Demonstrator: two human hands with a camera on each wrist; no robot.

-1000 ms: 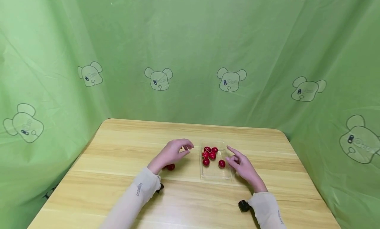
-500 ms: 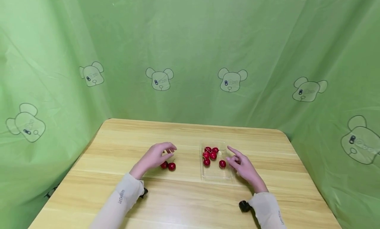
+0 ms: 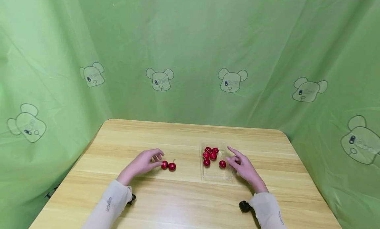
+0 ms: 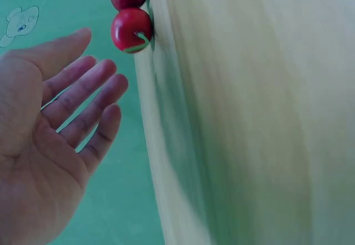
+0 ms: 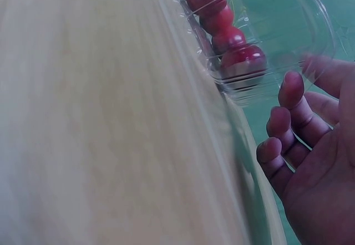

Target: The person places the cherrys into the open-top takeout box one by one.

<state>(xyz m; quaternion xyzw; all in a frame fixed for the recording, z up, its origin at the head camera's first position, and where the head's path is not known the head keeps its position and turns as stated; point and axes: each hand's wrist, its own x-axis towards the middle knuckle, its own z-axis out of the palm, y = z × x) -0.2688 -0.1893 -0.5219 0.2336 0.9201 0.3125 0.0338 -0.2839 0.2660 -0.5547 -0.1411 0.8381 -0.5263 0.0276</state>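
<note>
My left hand (image 3: 142, 163), fingers apart and loosely bent, is beside two red cherries on the table. Its thumb tip overlaps the nearer cherry (image 3: 164, 165) in the head view; the other cherry (image 3: 172, 167), with a short stem, lies just right of it. Seen from the left wrist, the palm is bare and a gap separates the fingers from the cherry with the green stem (image 4: 131, 31). A clear plastic box (image 3: 216, 175) holds several cherries (image 3: 212, 156). Along its right wall is my right hand (image 3: 244, 169), index finger extended and thumb (image 5: 327, 73) right at the plastic.
The light wooden table (image 3: 190, 202) has rounded far corners. Green curtains (image 3: 190, 31) printed with bear heads surround its far side and both flanks. A small black wrist camera (image 3: 244, 206) sits at the right cuff, another (image 3: 132, 199) at the left.
My left hand has moved left and down, away from the box toward the two loose cherries, uncovering them. The right hand and the box have stayed put.
</note>
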